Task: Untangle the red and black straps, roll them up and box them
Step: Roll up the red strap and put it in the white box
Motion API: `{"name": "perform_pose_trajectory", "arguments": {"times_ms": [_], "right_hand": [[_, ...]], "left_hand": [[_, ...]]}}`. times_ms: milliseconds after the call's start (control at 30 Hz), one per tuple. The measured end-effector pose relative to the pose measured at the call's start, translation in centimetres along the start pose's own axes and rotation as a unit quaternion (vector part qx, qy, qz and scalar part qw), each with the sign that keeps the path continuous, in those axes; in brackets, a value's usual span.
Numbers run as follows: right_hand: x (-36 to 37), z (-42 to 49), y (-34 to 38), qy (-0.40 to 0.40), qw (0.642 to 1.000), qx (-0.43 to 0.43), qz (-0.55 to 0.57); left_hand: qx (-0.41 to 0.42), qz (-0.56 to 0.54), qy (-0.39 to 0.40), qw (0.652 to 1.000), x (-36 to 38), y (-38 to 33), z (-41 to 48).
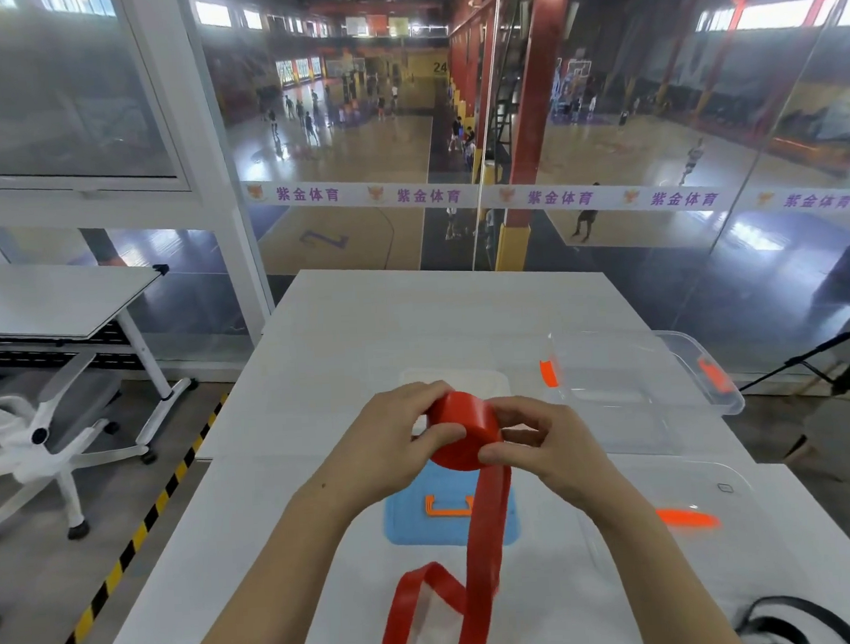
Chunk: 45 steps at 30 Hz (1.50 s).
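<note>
1. head view, far left first: the left hand is curled round the near side of the coil, thumb laid across its flat face, and holds it up above the white table.
2. the red strap sits between the two hands as a thick, tight coil of flat, glossy band. it is in the air over a blue lid. its loose tail drops from the coil's right side and runs toward the near edge, with one folded kink lying on the table.
3. the right hand pinches the band between thumb and forefinger just where it leaves the coil.
4. the step looks like rolling. it should go best if the right hand feeds the tail flat and taut while the left turns the coil, and the kink is smoothed before it reaches the roll. a twist wound in would likely make the coil lopsided.
5. the clear box stands open further right, apart from the coil.
6. the black strap lies in loose loops at the near right corner, not yet rolled.
</note>
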State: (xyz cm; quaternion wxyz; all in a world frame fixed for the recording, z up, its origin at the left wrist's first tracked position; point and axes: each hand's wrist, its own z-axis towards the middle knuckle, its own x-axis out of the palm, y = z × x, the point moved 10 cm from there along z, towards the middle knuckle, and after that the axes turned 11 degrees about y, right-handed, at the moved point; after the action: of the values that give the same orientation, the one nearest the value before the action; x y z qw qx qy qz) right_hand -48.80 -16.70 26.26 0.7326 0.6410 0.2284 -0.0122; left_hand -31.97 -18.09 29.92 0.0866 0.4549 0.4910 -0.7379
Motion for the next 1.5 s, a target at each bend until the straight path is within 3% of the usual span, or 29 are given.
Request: {"name": "perform_pose_trajectory", "arguments": {"times_ms": [267, 433, 567, 667, 867, 1033, 1167, 1267, 1367, 1500], "right_hand": [[-0.6, 0.2, 0.0, -0.037, 0.992, -0.029, 0.12], [-1.5, 0.1, 0.8, -0.041, 0.996, -0.026, 0.069], [-0.8, 0.7, 2.2, 0.013, 0.998, -0.028, -0.053], [-0.1, 0.9, 2.6, 0.023, 0.997, -0.04, -0.06], [0.1, 0.8, -0.5, -0.002, 0.996, -0.017, 0.088], [-0.1, 0.2, -1.6, -0.031, 0.995, -0.002, 0.091], [-1.0, 0.1, 0.5, -0.036, 0.999, -0.021, 0.001], [-0.8, 0.3, 2.5, 0.008, 0.991, -0.028, -0.133], [-0.8, 0.5, 3.9, 0.023, 0.977, -0.045, -0.207], [-1.2, 0.4, 3.9, 0.004, 0.988, -0.07, -0.135]], "left_hand": [[-0.015, -0.279, -0.09, 0.956, -0.2, 2.6, -0.5], [-0.038, -0.244, 0.052, 0.968, 1.0, 3.0, -0.1], [-0.072, -0.162, 0.076, 0.981, 0.8, 3.0, -0.1], [-0.041, -0.105, 0.049, 0.992, 0.3, 1.6, 0.3], [-0.038, -0.251, -0.059, 0.965, 0.4, 2.4, 0.3], [-0.044, -0.366, -0.032, 0.929, 1.4, 3.5, -0.2], [-0.049, -0.319, 0.051, 0.945, 1.7, 3.4, -0.4], [-0.068, -0.267, 0.052, 0.96, 0.7, 3.4, -0.2], [-0.061, -0.14, 0.05, 0.987, -0.2, 2.0, 0.5], [-0.007, -0.072, 0.001, 0.997, -0.8, 0.1, 0.9]]}}
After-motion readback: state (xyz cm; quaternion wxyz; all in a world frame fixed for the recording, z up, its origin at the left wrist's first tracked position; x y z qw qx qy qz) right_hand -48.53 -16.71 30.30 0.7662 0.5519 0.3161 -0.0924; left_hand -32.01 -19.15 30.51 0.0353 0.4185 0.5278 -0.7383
